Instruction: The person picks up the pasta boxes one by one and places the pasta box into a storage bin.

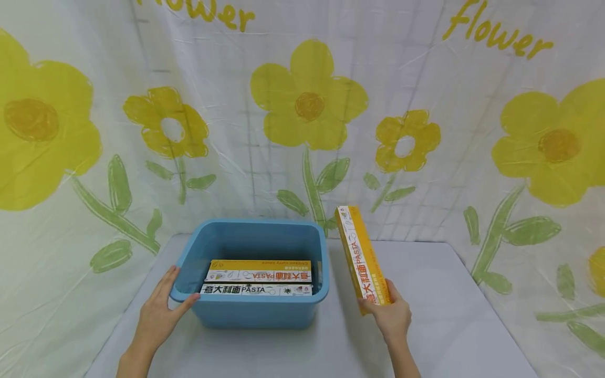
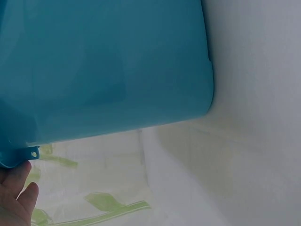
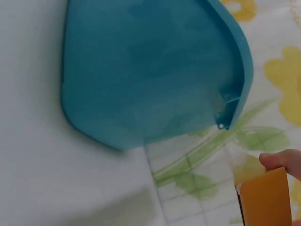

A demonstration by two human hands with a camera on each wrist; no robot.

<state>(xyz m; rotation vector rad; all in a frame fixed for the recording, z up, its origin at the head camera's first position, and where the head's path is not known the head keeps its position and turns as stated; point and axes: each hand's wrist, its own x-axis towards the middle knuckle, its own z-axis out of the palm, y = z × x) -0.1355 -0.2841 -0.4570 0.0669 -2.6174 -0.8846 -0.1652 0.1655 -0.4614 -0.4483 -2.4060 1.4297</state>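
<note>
A blue plastic bin [image 1: 255, 313] stands on the table, and its outer wall fills much of both wrist views. Inside lie a yellow-and-white pasta box [image 1: 260, 265] and, in front of it, a pasta box with black lettering [image 1: 257, 289]. My left hand [image 1: 158, 315] rests on the bin's front left corner, thumb and fingers spread along the rim. To the bin's right, my right hand [image 1: 392, 315] grips the near end of another yellow pasta box [image 1: 360, 252], which is tilted with its far end up. In the right wrist view, the end of this yellow box [image 3: 266, 200] shows beside the thumb.
The white table [image 1: 439, 294] reaches back to a curtain [image 1: 227, 157] printed with yellow flowers, which also hangs along both sides. The bin sits left of the table's middle.
</note>
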